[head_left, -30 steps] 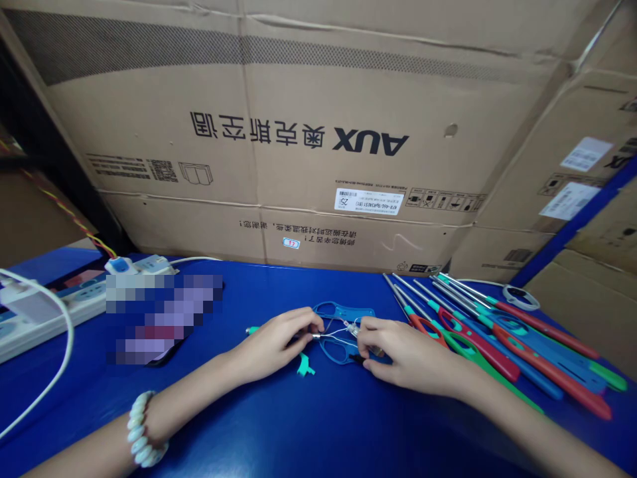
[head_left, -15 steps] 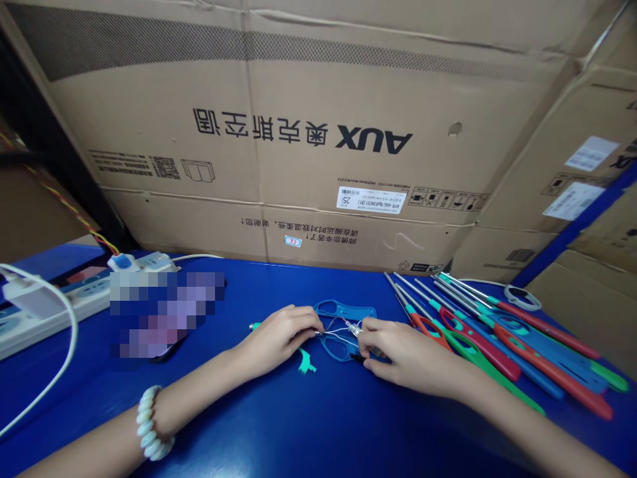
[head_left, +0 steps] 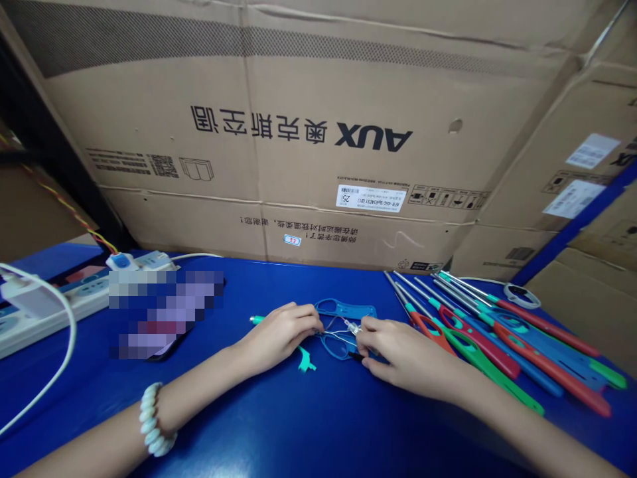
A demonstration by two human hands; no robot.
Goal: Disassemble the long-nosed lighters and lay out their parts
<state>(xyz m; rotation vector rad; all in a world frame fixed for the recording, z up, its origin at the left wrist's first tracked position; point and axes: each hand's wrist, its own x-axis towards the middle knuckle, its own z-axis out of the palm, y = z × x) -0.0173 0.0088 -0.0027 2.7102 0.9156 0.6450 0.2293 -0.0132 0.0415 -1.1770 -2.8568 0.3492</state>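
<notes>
The left hand point(head_left: 281, 335) has its finger and thumb pinched shut on the ends of some thin wires point(head_left: 338, 333); the right hand point(head_left: 398, 352) has its fingers curled tight around a small clear part point(head_left: 354, 328), and the wires run between the two; they are near the middle of the blue desk point(head_left: 298, 431), well in from its front edge; two blue plastic pieces, a far one point(head_left: 352, 310) and a near one point(head_left: 334, 349), lie by the wires; a small green piece point(head_left: 305, 360) sits just in front of the left fingers; toward the desk's right edge is a pile of long tools point(head_left: 540, 362) with metal rods and red, green, blue and orange handles; a pale wristband point(head_left: 521, 296) lies near the back right corner; a power strip point(head_left: 92, 290) runs by the left edge, with a blurred phone point(head_left: 182, 315) beside it; big cardboard point(head_left: 298, 79) stands along the back edge.
</notes>
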